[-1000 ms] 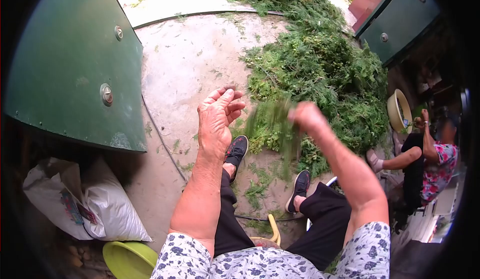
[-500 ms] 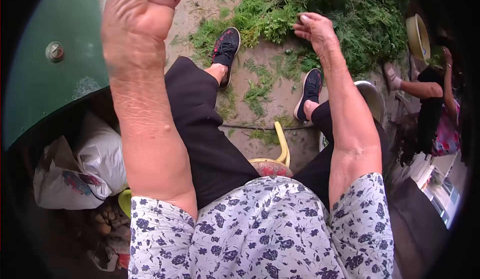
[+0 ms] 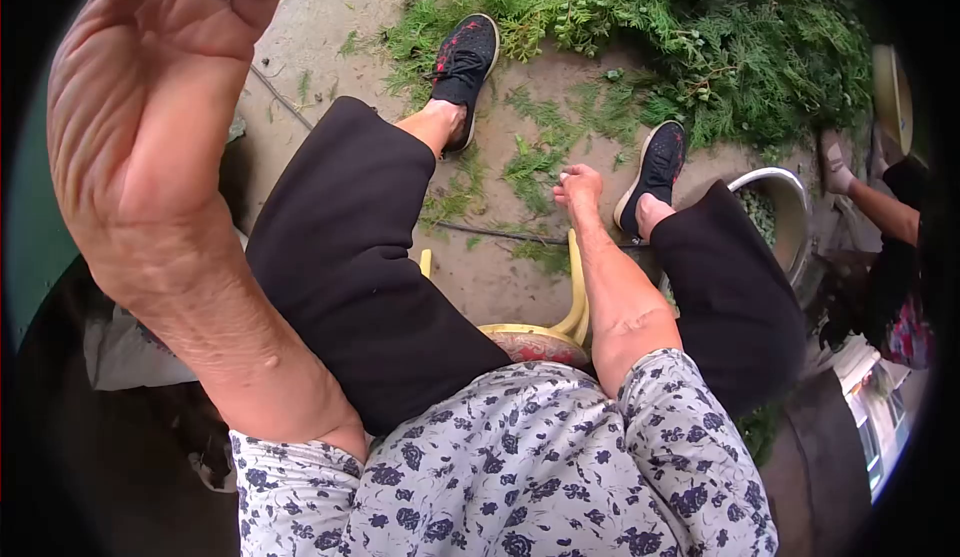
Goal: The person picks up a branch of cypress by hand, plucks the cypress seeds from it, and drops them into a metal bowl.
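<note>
My left hand is raised close to the camera at the upper left, palm towards me. Its fingers are mostly cut off by the top edge, so their pose cannot be told. My right hand hangs low between my knees, above the ground, with its fingers curled together. Whatever it may hold is too small to make out. Scattered green sprigs lie on the ground just beyond it. A large heap of leafy evergreen branches spreads beyond my shoes. Beside my right knee stands a round basin with small greenish pieces inside.
A yellow-framed seat with a reddish patterned top is between my thighs. A dark cable crosses the ground. Another person's leg shows at the right, near a yellowish basin. A pale sack lies at the left.
My right hand has come down and back from beside the branches to between my knees. My left hand has moved left and nearer the camera. The view has shifted slightly.
</note>
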{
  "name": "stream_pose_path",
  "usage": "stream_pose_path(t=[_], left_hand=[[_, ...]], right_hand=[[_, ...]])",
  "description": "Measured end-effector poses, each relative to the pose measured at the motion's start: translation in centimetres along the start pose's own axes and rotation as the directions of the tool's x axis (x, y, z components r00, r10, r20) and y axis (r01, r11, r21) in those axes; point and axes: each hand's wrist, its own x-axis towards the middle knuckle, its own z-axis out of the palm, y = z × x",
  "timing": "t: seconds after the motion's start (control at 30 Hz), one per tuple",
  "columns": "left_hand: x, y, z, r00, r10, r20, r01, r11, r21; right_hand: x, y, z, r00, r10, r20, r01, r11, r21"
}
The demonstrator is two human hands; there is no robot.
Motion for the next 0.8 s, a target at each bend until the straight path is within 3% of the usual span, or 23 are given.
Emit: stream_pose_path(t=[0.07, 0.1, 0.17, 0.3, 0.37, 0.4, 0.43, 0.5, 0.53, 0.67, 0.73, 0.8], left_hand=[[-0.3, 0.8, -0.2, 0.995, -0.095, 0.019, 0.096, 0.995, -0.042], [-0.4, 1.3, -0.4, 0.990, -0.141, 0.029, 0.143, 0.988, -0.060], [0.1, 2.2, -1.1, 0.974, -0.215, 0.068, 0.221, 0.970, -0.104], [0.6, 2.4, -1.9, 0.961, -0.244, 0.129, 0.258, 0.961, -0.101], [0.4, 2.2, -1.7, 0.970, -0.227, 0.081, 0.234, 0.968, -0.087], [0.5, 2.0, -1.4, 0.969, -0.228, 0.091, 0.234, 0.970, -0.063], [0.5, 1.8, -0.9, 0.968, -0.228, 0.102, 0.233, 0.972, -0.038], [-0.3, 1.4, -0.2, 0.982, -0.182, 0.059, 0.184, 0.983, -0.024], [-0.4, 1.5, -0.3, 0.980, -0.186, 0.063, 0.187, 0.982, -0.006], [-0.6, 1.4, -0.1, 0.974, -0.208, 0.090, 0.203, 0.978, 0.056], [-0.8, 1.3, 0.5, 0.978, -0.197, 0.068, 0.192, 0.979, 0.070], [-0.9, 1.1, 0.7, 0.981, -0.188, 0.051, 0.183, 0.980, 0.081]], right_hand=[[4.1, 4.1, 1.3, 0.938, -0.345, -0.041, 0.304, 0.873, -0.382], [3.1, 3.9, 1.5, 0.942, -0.334, -0.029, 0.299, 0.876, -0.378], [0.1, 1.6, 1.4, 0.801, -0.597, 0.037, 0.483, 0.610, -0.627], [-1.1, 1.1, 2.1, 0.850, -0.523, -0.059, 0.386, 0.697, -0.605], [-1.2, 1.0, 1.5, 0.867, -0.494, -0.065, 0.383, 0.745, -0.546], [-2.2, 0.2, 1.4, 0.856, -0.484, -0.184, 0.307, 0.761, -0.571], [-1.8, -0.5, 0.8, 0.851, -0.487, -0.197, 0.304, 0.762, -0.572], [-0.5, -2.0, -0.8, 0.702, -0.616, -0.359, 0.534, 0.788, -0.307], [0.5, -3.1, -1.6, 0.605, -0.696, -0.387, 0.618, 0.717, -0.322], [2.7, -6.3, -3.1, 0.512, -0.818, -0.261, 0.658, 0.569, -0.493], [1.3, -6.5, -1.3, 0.671, -0.740, -0.048, 0.549, 0.540, -0.638], [-1.9, -4.2, 2.0, 0.656, -0.700, 0.282, 0.696, 0.415, -0.586]])
